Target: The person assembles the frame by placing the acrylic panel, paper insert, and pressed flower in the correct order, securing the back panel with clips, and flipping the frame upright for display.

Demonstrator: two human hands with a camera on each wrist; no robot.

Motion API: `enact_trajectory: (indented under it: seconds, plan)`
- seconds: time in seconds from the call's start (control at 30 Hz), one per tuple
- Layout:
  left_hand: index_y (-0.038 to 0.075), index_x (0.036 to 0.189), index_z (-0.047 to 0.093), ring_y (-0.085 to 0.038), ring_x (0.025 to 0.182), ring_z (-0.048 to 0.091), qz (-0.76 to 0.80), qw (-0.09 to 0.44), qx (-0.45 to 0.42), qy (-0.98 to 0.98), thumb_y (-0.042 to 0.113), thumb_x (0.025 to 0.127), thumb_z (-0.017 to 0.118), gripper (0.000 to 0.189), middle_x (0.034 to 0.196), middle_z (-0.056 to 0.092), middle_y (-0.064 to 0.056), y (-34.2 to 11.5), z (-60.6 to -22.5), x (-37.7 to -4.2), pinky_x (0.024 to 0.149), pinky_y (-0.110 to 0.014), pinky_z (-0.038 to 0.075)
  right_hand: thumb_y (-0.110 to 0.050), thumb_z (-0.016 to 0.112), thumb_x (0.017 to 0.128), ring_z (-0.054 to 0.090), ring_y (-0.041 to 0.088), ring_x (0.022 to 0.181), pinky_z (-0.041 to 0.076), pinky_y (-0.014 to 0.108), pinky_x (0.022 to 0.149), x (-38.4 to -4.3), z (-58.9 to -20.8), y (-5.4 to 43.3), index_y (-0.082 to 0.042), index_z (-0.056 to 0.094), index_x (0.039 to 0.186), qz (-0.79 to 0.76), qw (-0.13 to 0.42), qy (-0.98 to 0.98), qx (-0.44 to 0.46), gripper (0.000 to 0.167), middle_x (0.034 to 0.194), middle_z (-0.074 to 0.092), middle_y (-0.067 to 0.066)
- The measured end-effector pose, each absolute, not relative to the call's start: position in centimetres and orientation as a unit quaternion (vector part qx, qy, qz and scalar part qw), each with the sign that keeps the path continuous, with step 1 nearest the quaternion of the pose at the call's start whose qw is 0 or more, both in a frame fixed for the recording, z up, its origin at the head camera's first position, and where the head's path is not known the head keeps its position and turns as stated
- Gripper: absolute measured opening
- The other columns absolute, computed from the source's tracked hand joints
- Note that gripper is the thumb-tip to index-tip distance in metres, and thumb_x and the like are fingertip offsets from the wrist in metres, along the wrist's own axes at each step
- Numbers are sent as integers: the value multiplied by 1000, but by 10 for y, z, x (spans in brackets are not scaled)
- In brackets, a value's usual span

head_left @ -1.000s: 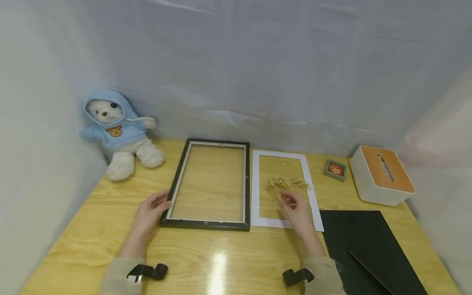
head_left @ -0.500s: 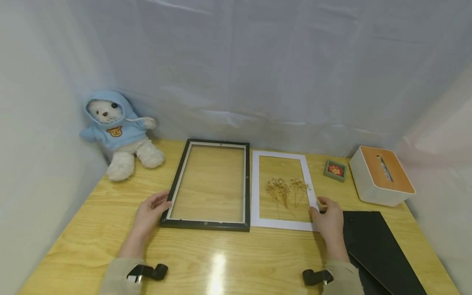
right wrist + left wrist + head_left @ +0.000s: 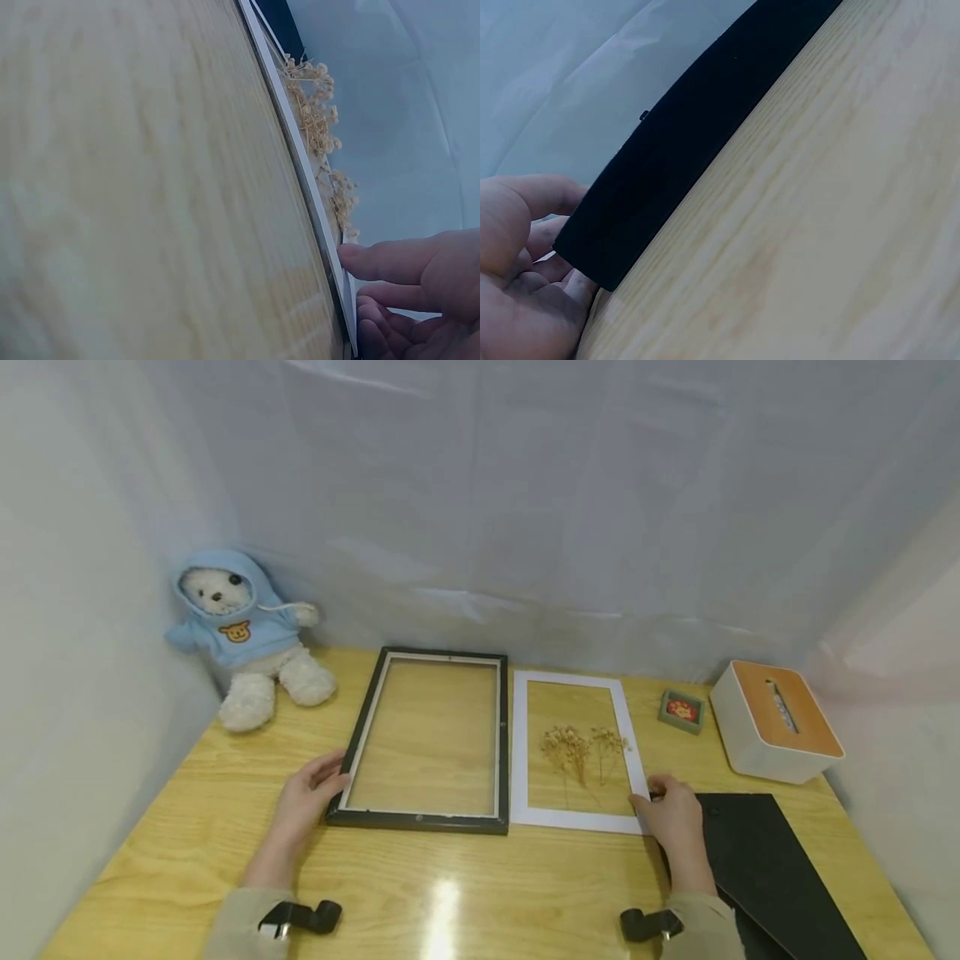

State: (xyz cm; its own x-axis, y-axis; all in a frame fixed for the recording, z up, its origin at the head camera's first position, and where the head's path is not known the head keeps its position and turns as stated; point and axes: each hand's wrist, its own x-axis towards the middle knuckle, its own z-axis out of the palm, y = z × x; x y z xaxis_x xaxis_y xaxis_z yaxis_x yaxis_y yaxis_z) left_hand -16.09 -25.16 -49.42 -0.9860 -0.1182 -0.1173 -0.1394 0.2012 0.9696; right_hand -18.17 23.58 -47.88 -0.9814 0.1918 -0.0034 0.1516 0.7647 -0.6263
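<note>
A black picture frame point(image 3: 503, 743) with a pale inner rim lies on the table. My left hand point(image 3: 303, 789) holds its left side near the lower corner, thumb on top. In the left wrist view the frame's dark outer side point(image 3: 682, 150) shows beside the fingers. Right of the frame lies a white mat point(image 3: 570, 820) with a rectangular opening. Dried flowers point(image 3: 568, 750) in two small bunches rest over that opening. My right hand point(image 3: 675, 818) pinches the mat's right edge near its lower corner. In the right wrist view the thumb is on top, the other fingers lower at the edge.
A black backing board point(image 3: 765, 843) lies at the right, partly behind the right hand. A tissue box point(image 3: 776, 718) and a small green box point(image 3: 682, 711) stand at the back right. A plush toy point(image 3: 243, 643) in a blue hoodie sits at the back left.
My right hand has left the dried flowers and moved right to the mat's right edge, then slightly lower along it. The left hand stays on the frame.
</note>
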Motion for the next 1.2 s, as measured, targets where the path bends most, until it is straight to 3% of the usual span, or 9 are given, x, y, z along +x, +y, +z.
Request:
enact_trajectory:
  seconds: [0.2,0.63,1.2]
  plan:
    - [-1,144,38,-29,131,37,623,2,-85,778,17,96,58,54,142,42,-21,-252,-496,-162,89,-11,37,-13,67,85,58,40,94,48,50,78,-185,-480,232,13,58,117,324,24,-939,-111,42,104,61,27]
    - [1,143,40,-29,129,38,615,-1,-86,784,20,96,59,54,141,44,-20,-252,-496,-161,89,-12,37,-9,63,85,53,41,98,45,52,80,-185,-482,227,11,58,118,363,120,-913,-141,39,106,57,29]
    - [1,143,40,-28,129,39,611,1,-90,787,20,96,59,54,141,44,-19,-253,-496,-162,93,-17,38,-8,62,84,51,34,87,41,45,71,-182,-475,224,9,61,118,374,169,-901,-143,38,98,56,25]
